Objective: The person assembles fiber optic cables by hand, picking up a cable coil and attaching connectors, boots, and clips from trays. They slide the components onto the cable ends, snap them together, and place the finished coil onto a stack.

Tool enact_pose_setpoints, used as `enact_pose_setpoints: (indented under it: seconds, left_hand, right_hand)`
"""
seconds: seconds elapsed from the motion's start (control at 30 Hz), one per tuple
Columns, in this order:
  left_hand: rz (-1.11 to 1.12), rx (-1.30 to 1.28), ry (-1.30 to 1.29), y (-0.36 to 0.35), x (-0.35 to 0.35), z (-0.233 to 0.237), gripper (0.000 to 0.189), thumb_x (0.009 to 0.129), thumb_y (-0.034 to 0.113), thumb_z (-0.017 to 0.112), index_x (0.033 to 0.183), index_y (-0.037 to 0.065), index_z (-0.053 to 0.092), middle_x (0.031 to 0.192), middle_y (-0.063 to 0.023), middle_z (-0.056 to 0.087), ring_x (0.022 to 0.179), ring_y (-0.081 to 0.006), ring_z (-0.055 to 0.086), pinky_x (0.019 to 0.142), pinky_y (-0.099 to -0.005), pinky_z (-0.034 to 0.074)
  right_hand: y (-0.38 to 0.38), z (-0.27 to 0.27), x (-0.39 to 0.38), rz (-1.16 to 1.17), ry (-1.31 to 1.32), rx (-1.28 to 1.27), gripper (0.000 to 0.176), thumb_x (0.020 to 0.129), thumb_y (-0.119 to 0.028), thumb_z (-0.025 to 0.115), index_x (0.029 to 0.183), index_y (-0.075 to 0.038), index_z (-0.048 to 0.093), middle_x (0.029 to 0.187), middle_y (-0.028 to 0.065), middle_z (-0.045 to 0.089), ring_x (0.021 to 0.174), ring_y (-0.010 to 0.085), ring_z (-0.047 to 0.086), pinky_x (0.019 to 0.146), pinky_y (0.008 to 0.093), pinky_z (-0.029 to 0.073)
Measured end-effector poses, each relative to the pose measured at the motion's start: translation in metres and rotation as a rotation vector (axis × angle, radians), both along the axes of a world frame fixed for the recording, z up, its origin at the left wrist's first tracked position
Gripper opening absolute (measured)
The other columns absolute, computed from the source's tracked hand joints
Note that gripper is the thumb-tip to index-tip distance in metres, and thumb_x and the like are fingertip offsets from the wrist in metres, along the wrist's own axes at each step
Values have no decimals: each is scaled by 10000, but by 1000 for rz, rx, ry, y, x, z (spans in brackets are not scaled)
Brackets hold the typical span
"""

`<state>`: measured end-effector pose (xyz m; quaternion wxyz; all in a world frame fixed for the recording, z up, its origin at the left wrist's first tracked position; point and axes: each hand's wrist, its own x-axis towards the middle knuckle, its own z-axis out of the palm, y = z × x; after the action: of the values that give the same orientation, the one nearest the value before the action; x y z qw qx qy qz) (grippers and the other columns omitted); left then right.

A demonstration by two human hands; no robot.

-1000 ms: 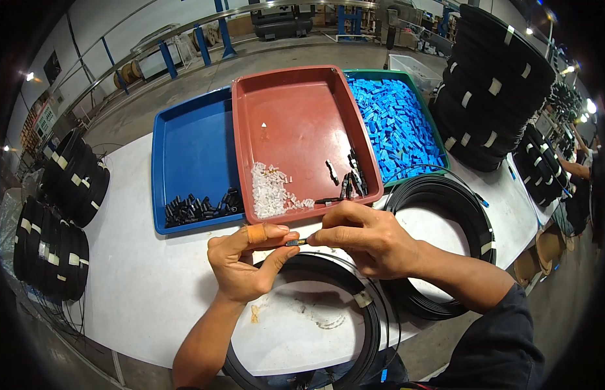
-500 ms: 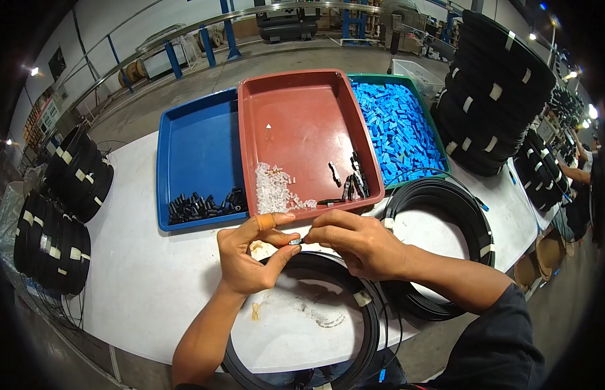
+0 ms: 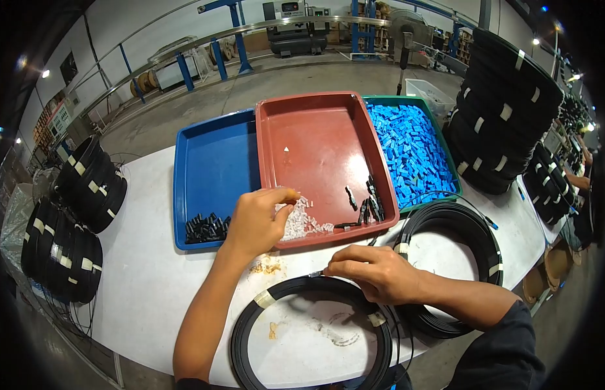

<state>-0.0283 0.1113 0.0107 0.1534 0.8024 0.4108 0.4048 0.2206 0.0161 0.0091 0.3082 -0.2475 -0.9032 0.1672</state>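
Observation:
My left hand (image 3: 258, 218) is over the near left corner of the red tray (image 3: 302, 120), with thumb and forefinger apart beside a pile of small clear plastic pieces (image 3: 295, 224). Nothing shows between those fingers. My right hand (image 3: 374, 273) pinches the end of a black cable, whose small light-tipped connector (image 3: 316, 273) sticks out to the left of the fingertips. That hand is just above the far rim of a black cable coil (image 3: 241, 331) lying on the white table (image 3: 143, 286).
Black caps (image 3: 208, 229) lie in the blue tray (image 3: 215, 156); blue connector parts (image 3: 410, 149) fill the green tray (image 3: 457, 185). Slim black parts (image 3: 374, 201) are in the red tray. Another coil (image 3: 413, 260) lies right, with coil stacks (image 3: 501, 110) on both sides. A person's arm (image 3: 579, 182) shows far right.
My left hand has left the connector and moved up and away to the clear pieces. My right hand keeps the cable end, slightly lower. The whole view has shifted a little.

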Motion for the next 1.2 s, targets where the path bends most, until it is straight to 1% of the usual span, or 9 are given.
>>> enact_pose_setpoints:
  seconds: [0.03, 0.07, 0.13, 0.27, 0.37, 0.47, 0.7, 0.97, 1.2]
  left_hand:
    - [-29, 126, 173, 12, 1, -5, 161, 827, 73, 715, 978, 43, 763, 882, -131, 755, 826, -251, 723, 784, -344, 561]
    - [-34, 129, 173, 19, 3, -8, 161, 827, 73, 715, 978, 43, 763, 882, -131, 755, 826, -251, 723, 784, -344, 561]
    - [-30, 146, 520, 28, 12, -12, 196, 804, 154, 758, 979, 66, 778, 902, -152, 747, 857, -334, 705, 792, -416, 561]
    - [-84, 61, 778, 30, 24, -10, 187, 797, 194, 776, 946, 82, 788, 886, -130, 747, 879, -330, 701, 792, -438, 545]
    - [-127, 184, 734, 43, 23, -28, 93, 774, 149, 750, 826, 79, 783, 826, -122, 726, 899, -299, 687, 811, -417, 528]
    - [-100, 261, 788, 53, 19, -31, 133, 740, 151, 765, 862, 109, 796, 822, -68, 705, 881, -270, 654, 793, -406, 508]
    - [-181, 246, 645, 49, 31, -25, 98, 727, 118, 737, 813, 113, 785, 816, -52, 685, 875, -245, 633, 765, -394, 485]
    - [-232, 286, 839, 53, 34, -30, 130, 679, 84, 729, 794, 117, 780, 815, -9, 686, 892, -227, 627, 759, -383, 470]
    - [-249, 374, 677, 56, 24, -43, 105, 708, 96, 725, 808, 82, 694, 849, -54, 695, 924, -269, 622, 797, -410, 482]
  right_hand:
    - [2, -3, 0, 6, 12, 21, 466, 739, 74, 658, 1187, -53, 658, 1094, 116, 659, 931, 320, 700, 786, 401, 599]
    - [2, -4, -1, 0, 12, 23, 466, 739, 74, 658, 1187, -53, 658, 1094, 116, 659, 931, 320, 700, 786, 401, 599]
    - [4, -5, 1, 2, 15, 24, 467, 728, 69, 666, 1179, -52, 662, 1104, 117, 664, 905, 315, 706, 764, 395, 608]
    - [4, -1, 3, 14, 0, 6, 491, 714, 68, 673, 1191, -48, 656, 1120, 112, 663, 903, 305, 709, 755, 380, 617]
    - [6, -4, 3, 38, 0, 3, 498, 718, 62, 672, 1204, -47, 654, 1120, 110, 661, 920, 292, 705, 749, 378, 616]
    - [8, -7, 2, 58, 7, 11, 498, 720, 58, 674, 1207, -48, 658, 1111, 110, 662, 926, 284, 701, 735, 380, 614]
    - [6, -3, 2, 52, 8, -24, 459, 751, 33, 674, 1202, -53, 671, 1089, 115, 670, 920, 275, 699, 709, 376, 612]
    - [7, -6, 3, 56, 32, -30, 413, 789, 5, 671, 1198, -54, 674, 1095, 115, 673, 926, 268, 700, 708, 365, 608]
    - [5, 4, 4, 26, -66, 0, 497, 699, 1, 680, 1190, -74, 698, 1109, 115, 684, 900, 291, 712, 733, 383, 598]
